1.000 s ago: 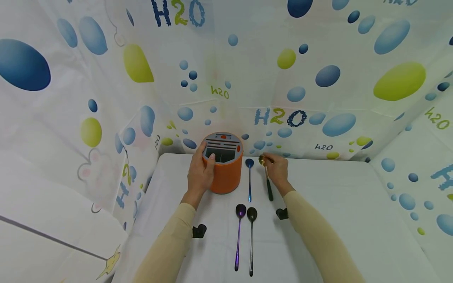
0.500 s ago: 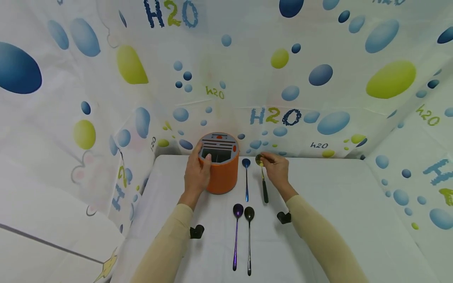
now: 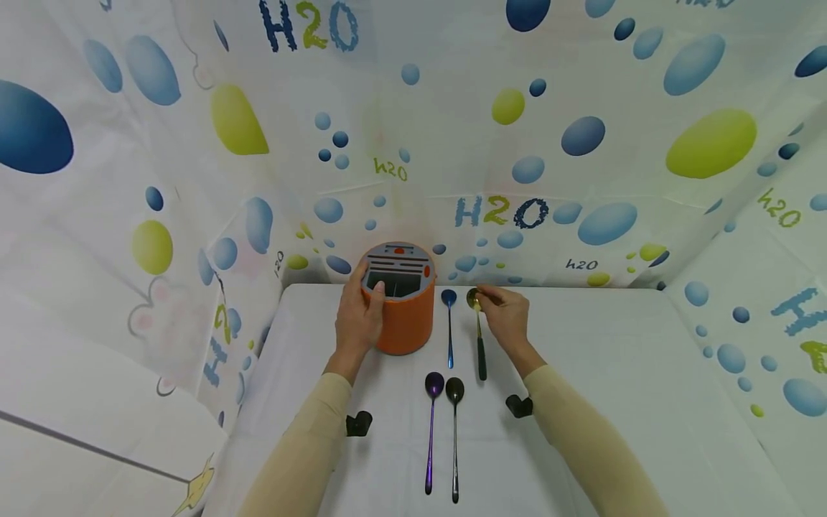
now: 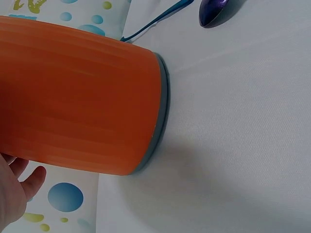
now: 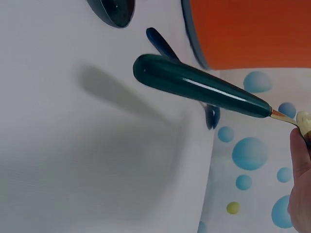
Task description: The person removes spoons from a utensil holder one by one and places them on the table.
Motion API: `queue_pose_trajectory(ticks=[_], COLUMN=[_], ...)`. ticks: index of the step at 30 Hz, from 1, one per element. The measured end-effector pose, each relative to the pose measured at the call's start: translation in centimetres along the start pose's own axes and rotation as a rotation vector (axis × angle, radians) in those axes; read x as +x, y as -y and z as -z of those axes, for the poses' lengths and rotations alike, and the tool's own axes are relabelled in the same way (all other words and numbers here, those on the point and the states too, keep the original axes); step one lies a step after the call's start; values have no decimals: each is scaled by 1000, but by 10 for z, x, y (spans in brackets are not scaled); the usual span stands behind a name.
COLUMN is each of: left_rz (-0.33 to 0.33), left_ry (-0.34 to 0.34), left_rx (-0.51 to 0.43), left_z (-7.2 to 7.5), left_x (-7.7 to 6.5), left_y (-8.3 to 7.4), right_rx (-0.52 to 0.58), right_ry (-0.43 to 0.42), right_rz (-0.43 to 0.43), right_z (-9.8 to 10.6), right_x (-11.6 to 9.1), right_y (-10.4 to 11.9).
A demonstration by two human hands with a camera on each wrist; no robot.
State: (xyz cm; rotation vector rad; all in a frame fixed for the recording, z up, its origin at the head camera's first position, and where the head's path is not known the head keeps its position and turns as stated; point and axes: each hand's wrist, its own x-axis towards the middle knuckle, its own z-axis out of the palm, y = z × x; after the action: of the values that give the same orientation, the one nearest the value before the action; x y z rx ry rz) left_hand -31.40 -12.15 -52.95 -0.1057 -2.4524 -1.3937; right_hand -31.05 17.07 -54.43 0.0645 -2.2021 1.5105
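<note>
In the head view, my left hand (image 3: pixel 360 316) grips the left side of an orange cylindrical container (image 3: pixel 410 327), its thumb at the edge of the grey top, which has a dark rectangular opening. My right hand (image 3: pixel 508 316) pinches a gold spoon with a dark green handle (image 3: pixel 481 357) near its bowl, the handle pointing toward me. In the right wrist view that green handle (image 5: pixel 204 87) hangs above the table, casting a shadow. A blue spoon (image 3: pixel 450 327) lies between the container and the held spoon.
A purple spoon (image 3: pixel 434 388) and a dark grey spoon (image 3: pixel 455 391) lie side by side nearer to me, bowls pointing away. The white-covered table (image 3: pixel 601 359) meets a patterned backdrop (image 3: pixel 465 129) behind the container. Black wrist pieces (image 3: pixel 519 406) show beside both forearms.
The handle of the held spoon has swung slightly left and toward me. My left hand keeps its grip on the container. The head view has shifted a little.
</note>
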Motion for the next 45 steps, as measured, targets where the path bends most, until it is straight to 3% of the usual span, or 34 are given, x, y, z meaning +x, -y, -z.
queue_pose_trajectory(ticks=[25, 45], left_rz=[0, -12], left_ry=[0, -2], left_rx=[2, 3], left_z=[1, 0], left_x=[-1, -1], left_y=[-2, -1], right_rx=[49, 86], right_ry=[6, 28], right_rz=[-100, -178], right_z=[14, 16], right_x=[-47, -73], right_y=[0, 2])
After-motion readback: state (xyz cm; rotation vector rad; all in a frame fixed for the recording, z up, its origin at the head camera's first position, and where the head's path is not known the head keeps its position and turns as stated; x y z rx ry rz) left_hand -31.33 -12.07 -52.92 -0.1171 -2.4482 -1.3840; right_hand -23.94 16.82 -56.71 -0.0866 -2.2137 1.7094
